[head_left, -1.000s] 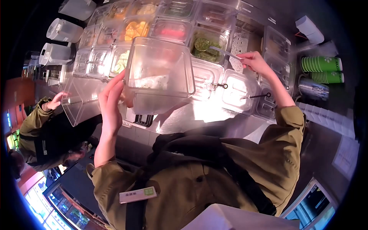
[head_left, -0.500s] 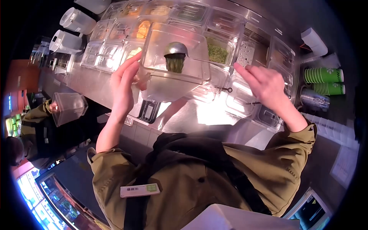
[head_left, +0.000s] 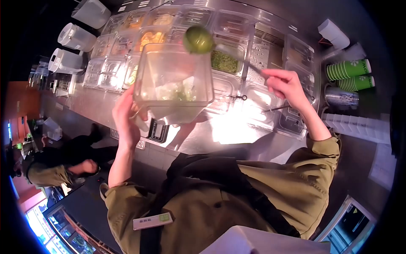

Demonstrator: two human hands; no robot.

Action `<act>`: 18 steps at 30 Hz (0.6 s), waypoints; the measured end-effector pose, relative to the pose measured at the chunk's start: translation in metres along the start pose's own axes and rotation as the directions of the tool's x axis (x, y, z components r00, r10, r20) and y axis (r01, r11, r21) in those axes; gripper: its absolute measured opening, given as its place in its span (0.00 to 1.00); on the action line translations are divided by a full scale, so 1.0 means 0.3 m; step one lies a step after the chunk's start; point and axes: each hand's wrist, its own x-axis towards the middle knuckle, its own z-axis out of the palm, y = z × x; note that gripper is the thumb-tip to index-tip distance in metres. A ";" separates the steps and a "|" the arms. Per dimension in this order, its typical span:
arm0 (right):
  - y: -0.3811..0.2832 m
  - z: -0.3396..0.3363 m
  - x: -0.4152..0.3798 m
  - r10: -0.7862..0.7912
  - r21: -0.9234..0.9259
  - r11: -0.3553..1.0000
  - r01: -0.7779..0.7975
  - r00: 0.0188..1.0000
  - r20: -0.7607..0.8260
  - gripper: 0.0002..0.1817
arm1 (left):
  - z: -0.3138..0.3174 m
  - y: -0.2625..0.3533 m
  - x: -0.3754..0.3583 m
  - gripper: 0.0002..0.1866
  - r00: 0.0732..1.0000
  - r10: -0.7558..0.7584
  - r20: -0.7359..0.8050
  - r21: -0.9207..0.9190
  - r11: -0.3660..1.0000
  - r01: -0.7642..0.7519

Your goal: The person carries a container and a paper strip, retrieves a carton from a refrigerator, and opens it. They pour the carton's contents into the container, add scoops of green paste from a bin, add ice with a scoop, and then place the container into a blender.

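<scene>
My left hand (head_left: 129, 112) grips the side of a clear square plastic jug (head_left: 148, 99), held up over the counter's front edge. A little chopped green food (head_left: 184, 93) shows inside the jug. My right hand (head_left: 284, 86) is closed around the handle end of a ladle (head_left: 198, 39). The ladle's bowl hangs past the jug's far rim, its hollow facing me and greenish inside. Behind the bowl's handle lies a bin of chopped green food (head_left: 226, 61), set in the counter.
Lidded bins (head_left: 163, 16) line the steel counter (head_left: 95, 95). White jugs (head_left: 67, 60) stand at left, green cups (head_left: 349, 70) at right. A small black scale-like device (head_left: 158, 131) sits under my left hand. A co-worker (head_left: 50, 169) is at the far left.
The ladle's bowl has come up out of the jug, leaving green food inside. The jug has shifted left and down. The co-worker has moved and bent lower.
</scene>
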 end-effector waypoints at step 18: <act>0.403 0.181 0.393 -0.383 -0.997 0.070 -0.021 0.923 -0.047 0.11 | -0.797 -0.039 -0.371 0.28 0.754 -0.052 -0.655 -0.267 0.949 -0.166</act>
